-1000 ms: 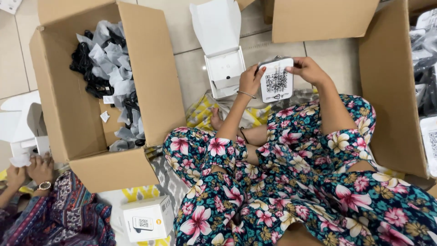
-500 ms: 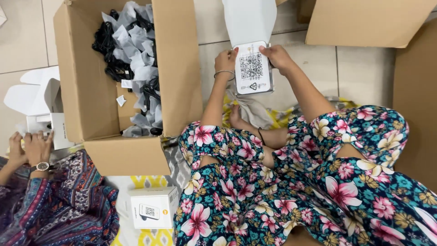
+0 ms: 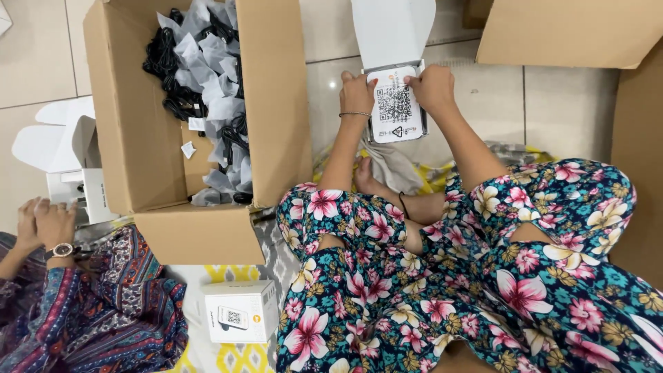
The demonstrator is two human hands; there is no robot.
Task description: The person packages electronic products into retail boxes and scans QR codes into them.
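Your left hand (image 3: pixel 357 92) and right hand (image 3: pixel 433 88) grip card (image 3: pixel 394 105), fingers closed on edges, seating it in open white box (image 3: pixel 394 41). Next: press flat, close lid.

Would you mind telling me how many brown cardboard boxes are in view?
2: an open cardboard box of bagged black cables at left, and another cardboard box at the upper right, partly cut off; more may lie outside view.

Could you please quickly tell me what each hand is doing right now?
Left hand: fingers closed on the left edge of the flat white card with a square code pattern.
Right hand: fingers closed on its right edge.
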